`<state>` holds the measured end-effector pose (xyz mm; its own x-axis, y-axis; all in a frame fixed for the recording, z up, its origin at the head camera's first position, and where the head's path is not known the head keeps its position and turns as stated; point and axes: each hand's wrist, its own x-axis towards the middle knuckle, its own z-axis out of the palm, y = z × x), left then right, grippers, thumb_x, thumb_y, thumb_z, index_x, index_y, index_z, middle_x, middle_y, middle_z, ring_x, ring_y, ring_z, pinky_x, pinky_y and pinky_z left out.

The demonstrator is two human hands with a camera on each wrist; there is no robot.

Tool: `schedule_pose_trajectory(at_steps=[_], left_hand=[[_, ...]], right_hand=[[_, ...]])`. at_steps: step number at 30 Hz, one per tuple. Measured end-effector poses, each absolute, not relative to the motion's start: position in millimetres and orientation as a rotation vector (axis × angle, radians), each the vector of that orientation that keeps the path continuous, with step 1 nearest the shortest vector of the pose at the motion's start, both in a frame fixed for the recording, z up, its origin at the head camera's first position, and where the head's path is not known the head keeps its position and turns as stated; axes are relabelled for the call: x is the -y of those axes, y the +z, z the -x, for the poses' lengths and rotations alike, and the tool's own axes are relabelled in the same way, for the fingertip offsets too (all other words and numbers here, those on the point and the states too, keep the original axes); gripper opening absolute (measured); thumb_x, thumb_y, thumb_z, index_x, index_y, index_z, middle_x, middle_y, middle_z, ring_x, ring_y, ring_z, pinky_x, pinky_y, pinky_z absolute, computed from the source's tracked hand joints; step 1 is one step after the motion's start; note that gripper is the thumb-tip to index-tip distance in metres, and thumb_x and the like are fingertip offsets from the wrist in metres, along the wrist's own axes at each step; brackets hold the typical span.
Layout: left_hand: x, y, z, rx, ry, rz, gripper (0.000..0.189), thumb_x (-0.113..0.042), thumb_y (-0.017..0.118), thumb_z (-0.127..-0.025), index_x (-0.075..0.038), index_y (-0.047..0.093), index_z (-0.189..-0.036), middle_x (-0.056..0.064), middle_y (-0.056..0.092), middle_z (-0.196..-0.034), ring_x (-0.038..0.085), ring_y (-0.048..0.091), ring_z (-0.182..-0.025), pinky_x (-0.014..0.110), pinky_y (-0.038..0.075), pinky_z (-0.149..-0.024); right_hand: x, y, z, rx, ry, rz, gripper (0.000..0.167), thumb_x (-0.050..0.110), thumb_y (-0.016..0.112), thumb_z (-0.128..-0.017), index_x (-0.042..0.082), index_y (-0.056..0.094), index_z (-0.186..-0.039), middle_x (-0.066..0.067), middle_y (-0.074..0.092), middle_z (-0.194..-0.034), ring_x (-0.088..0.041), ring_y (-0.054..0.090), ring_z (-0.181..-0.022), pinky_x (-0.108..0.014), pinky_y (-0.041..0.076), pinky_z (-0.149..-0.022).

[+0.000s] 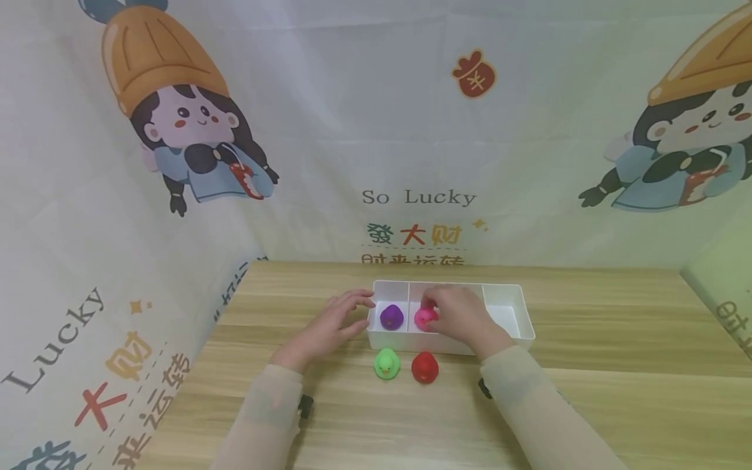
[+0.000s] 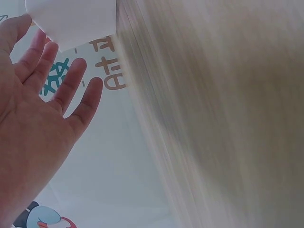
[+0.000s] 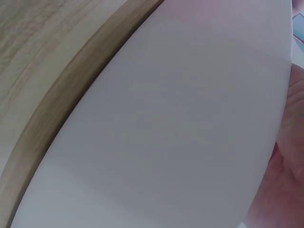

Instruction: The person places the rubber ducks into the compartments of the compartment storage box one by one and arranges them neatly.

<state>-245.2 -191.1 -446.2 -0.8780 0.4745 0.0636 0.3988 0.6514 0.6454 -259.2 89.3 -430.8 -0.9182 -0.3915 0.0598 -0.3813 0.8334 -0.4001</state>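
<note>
A white three-section tray (image 1: 396, 340) stands on the table in the head view. My right hand (image 1: 461, 314) reaches over its front wall and grips a pink toy duck (image 1: 423, 319) in the middle section. In the left section sits a purple toy duck (image 1: 391, 318). At the tray's left end, my left hand (image 1: 326, 331) holds its fingers loosely spread, thumb and fingertips right at the wall. The left wrist view shows those spread fingers (image 2: 73, 88) beside the tray's white corner (image 2: 78, 21). In the right wrist view the tray's wall (image 3: 166, 118) hides most of the right hand (image 3: 285, 175).
On the table (image 1: 617, 326), just in front of the tray, a green toy duck (image 1: 386, 364) and a red toy duck (image 1: 425, 368) stand side by side. A printed cloth (image 1: 323, 130) hangs behind the table and along its sides.
</note>
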Motion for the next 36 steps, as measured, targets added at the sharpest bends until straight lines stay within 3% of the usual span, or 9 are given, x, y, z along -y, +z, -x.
schedule_pose_trajectory(at_steps=[5, 12, 24, 36], left_hand=[[191.0, -446.5, 244.7, -2.759, 1.026, -0.744, 0.037, -0.021, 0.063, -0.103, -0.015, 0.058, -0.139, 0.005, 0.040, -0.165, 0.034, 0.038, -0.149, 0.055, 0.035, -0.124], [191.3, -446.2, 244.1, -2.763, 1.037, -0.764, 0.037, -0.020, 0.063, -0.103, -0.014, 0.057, -0.139, 0.007, 0.041, -0.164, 0.035, 0.037, -0.150, 0.056, 0.034, -0.124], [191.0, -446.9, 244.4, -2.748, 1.062, -0.754, 0.037, -0.020, 0.062, -0.103, -0.014, 0.057, -0.139, 0.006, 0.041, -0.164, 0.035, 0.037, -0.149, 0.056, 0.035, -0.124], [190.1, -446.7, 245.3, -2.750, 1.058, -0.768, 0.037, -0.019, 0.062, -0.103, -0.013, 0.057, -0.139, 0.008, 0.040, -0.164, 0.036, 0.037, -0.149, 0.057, 0.036, -0.123]], right_hand=[[-89.7, -432.0, 258.8, -2.969, -0.677, 0.634, 0.021, 0.018, 0.089, -0.082, 0.018, 0.073, -0.097, 0.003, 0.072, -0.096, -0.016, 0.061, -0.088, -0.034, 0.058, -0.087], [-92.6, -434.5, 258.8, -2.962, -0.769, 0.684, 0.021, 0.019, 0.087, -0.084, 0.017, 0.075, -0.102, 0.001, 0.074, -0.107, -0.024, 0.068, -0.106, -0.040, 0.058, -0.098], [-100.3, -433.8, 248.5, -3.051, -0.822, 0.762, 0.019, 0.024, 0.081, -0.089, 0.019, 0.074, -0.107, 0.001, 0.070, -0.120, -0.026, 0.064, -0.119, -0.047, 0.055, -0.107], [-110.4, -433.5, 237.4, -3.115, -0.946, 0.828, 0.022, 0.024, 0.079, -0.092, 0.016, 0.074, -0.111, 0.000, 0.071, -0.121, -0.027, 0.066, -0.120, -0.048, 0.055, -0.107]])
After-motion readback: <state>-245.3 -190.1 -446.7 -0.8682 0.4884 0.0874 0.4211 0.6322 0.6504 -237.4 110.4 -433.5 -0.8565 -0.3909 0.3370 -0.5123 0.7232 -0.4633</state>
